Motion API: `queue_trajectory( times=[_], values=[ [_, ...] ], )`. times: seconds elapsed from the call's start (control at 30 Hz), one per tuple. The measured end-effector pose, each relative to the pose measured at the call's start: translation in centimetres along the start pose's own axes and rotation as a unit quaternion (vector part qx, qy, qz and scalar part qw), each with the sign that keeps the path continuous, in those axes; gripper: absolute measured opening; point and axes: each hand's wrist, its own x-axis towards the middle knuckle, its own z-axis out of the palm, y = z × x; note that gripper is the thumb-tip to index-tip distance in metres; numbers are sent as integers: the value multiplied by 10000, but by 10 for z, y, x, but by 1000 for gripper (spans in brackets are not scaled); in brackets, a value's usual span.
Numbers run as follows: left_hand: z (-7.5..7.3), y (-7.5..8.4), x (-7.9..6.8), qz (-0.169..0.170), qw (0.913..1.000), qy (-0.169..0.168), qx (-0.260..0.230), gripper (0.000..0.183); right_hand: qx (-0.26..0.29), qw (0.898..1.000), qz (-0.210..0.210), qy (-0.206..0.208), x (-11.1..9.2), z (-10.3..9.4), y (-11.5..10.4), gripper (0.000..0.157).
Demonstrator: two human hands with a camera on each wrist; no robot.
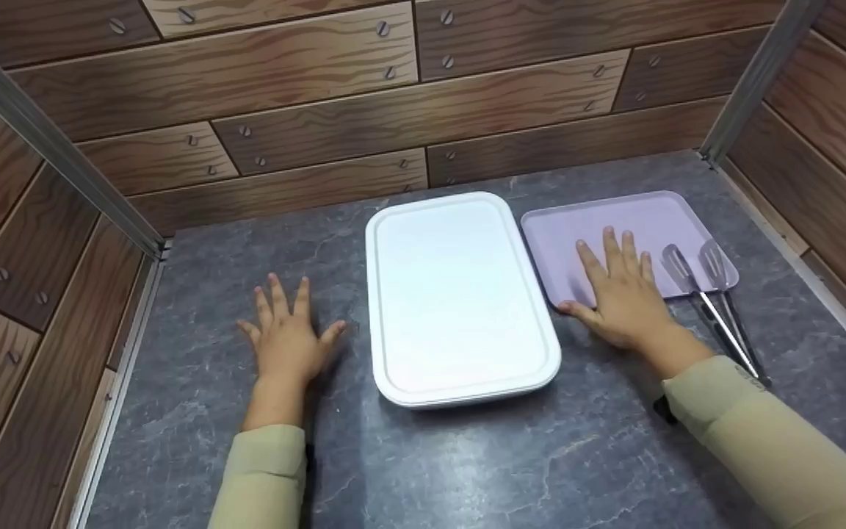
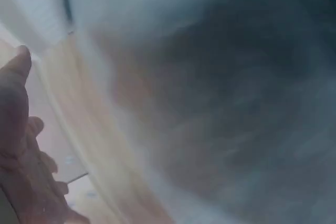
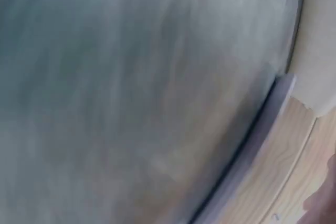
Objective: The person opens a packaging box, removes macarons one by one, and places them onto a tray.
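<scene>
A white rectangular container with a lid (image 1: 460, 294) stands in the middle of the grey table. To its left, my left hand (image 1: 285, 342) is spread with straight fingers, palm down and apart from the container; the left wrist view shows this hand (image 2: 26, 156) at its left edge. A flat lilac tray (image 1: 562, 228) lies to the container's right. My right hand (image 1: 621, 301) is spread over the tray's near edge, holding nothing; whether it touches the tray is unclear. Beside it, metal tongs (image 1: 720, 323) lie with their heads on the tray's near right corner.
Wood-patterned panels (image 1: 320, 81) stand at the back and both sides of the grey marbled table (image 1: 452, 470). Metal strips (image 1: 805, 264) run along the side edges. Both wrist views are mostly blurred tabletop; the tray's edge (image 3: 252, 150) crosses the right one.
</scene>
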Motion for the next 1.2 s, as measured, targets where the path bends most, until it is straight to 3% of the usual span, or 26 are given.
queue_trajectory(
  times=[0.17,0.3,0.53,0.7,0.8,0.83,0.97,1.07,1.2],
  values=[
    [-25,22,-11,154,9972,361,-643,106,601,9942,-719,534,-4,-12,-9,112],
    [-22,41,-25,389,9868,456,-1507,111,1344,9832,-1104,557,-10,-14,-25,128],
    [11,59,-56,503,9457,270,-3201,106,2704,9597,-761,79,-27,-7,-49,131],
    [24,68,-74,251,9166,-268,-3982,116,3637,9290,-466,-501,-37,3,-60,135],
    [31,73,-79,128,9018,-503,-4290,126,3785,9228,-312,-656,-42,9,-67,141],
    [33,74,-81,86,9002,-524,-4323,129,3769,9234,-261,-674,-43,11,-69,143],
    [40,79,-85,-110,9070,-428,-4188,137,3804,9224,-153,-650,-47,19,-76,150],
    [44,81,-87,-107,9098,-297,-4140,137,3992,9150,-233,-540,-47,26,-79,153],
    [47,85,-88,-50,9064,-175,-4221,133,4318,9002,-431,-360,-46,31,-83,153]
  ],
)
